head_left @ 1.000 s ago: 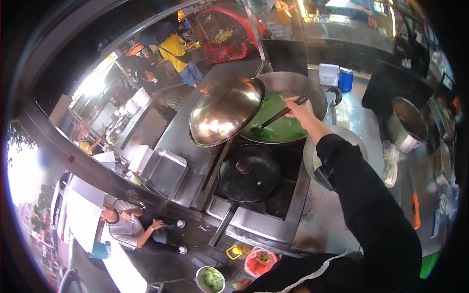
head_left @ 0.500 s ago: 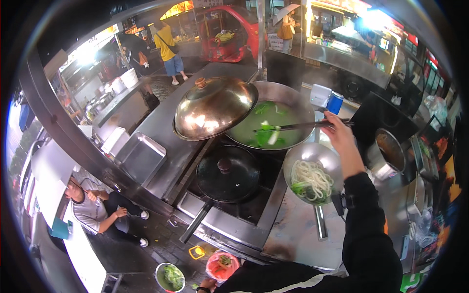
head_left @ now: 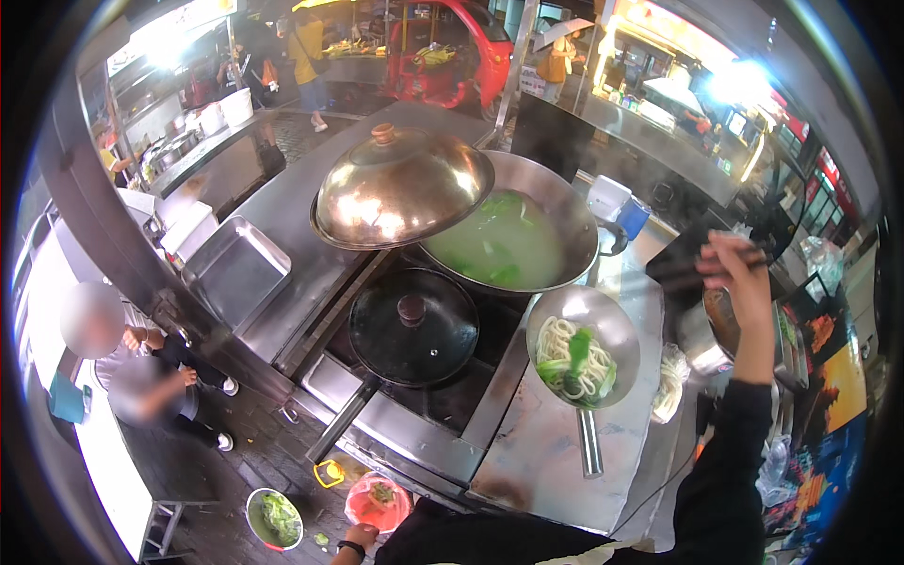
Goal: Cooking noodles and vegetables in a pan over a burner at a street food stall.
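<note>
My right hand (head_left: 736,268) is raised at the right, closed round dark chopsticks (head_left: 676,270) smeared by motion. Left of it and nearer me, a steel pan (head_left: 617,325) with a metal handle holds white noodles (head_left: 562,344) and green leaves. Beyond stands a big wok (head_left: 574,235) of cloudy broth with greens in it. A domed, brassy lid (head_left: 405,188) with a wooden knob covers the wok's left side. Low down, my left hand (head_left: 360,535), a dark band at its wrist, is beside a red bag-lined bucket (head_left: 395,513); its fingers are too small to read.
A black lidded frying pan (head_left: 414,344) sits on the stove, its handle toward me. At the left are a steel tray (head_left: 240,268) and a seated person (head_left: 155,377). A bowl of greens (head_left: 275,518) stands on the ground. A steel pot (head_left: 706,344) is at the right.
My right hand has swung right and away from the wok with the chopsticks. Greens they held over the broth are gone from there; more green leaf lies on the noodles. The view has shifted.
</note>
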Available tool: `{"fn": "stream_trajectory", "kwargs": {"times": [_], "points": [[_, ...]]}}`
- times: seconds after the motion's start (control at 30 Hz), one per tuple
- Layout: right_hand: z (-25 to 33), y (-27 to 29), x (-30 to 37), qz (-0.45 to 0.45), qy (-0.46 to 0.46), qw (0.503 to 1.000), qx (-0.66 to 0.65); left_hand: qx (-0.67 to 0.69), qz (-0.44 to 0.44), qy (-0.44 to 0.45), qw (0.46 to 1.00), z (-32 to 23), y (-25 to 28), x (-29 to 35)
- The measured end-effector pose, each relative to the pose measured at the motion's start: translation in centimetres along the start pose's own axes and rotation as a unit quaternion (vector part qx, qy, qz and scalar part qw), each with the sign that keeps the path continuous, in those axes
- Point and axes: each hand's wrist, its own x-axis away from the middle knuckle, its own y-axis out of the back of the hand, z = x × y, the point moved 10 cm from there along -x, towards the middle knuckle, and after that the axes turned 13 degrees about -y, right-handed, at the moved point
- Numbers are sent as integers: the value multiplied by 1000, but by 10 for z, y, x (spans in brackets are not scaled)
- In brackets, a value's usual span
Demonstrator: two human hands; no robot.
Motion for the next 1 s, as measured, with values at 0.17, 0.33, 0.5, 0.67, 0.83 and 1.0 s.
{"fn": "stream_trajectory", "kwargs": {"times": [0.17,0.33,0.5,0.67,0.83,1.0], "points": [[-18,-83,-80,71,3,996,-47,-29,26,47,998,4,9,26],[-88,-180,-142,108,-59,990,-63,-210,82,-143,964,-62,-8,51],[-118,-214,-156,38,-101,989,-99,-222,82,-142,961,3,-15,32],[-127,-227,-156,23,-115,978,-173,-205,62,-118,970,11,9,2],[-126,-192,-143,36,-119,956,-265,-178,75,-86,977,34,-2,3],[-122,-110,-126,20,-106,949,-297,-180,86,-90,976,24,-5,5]]}}
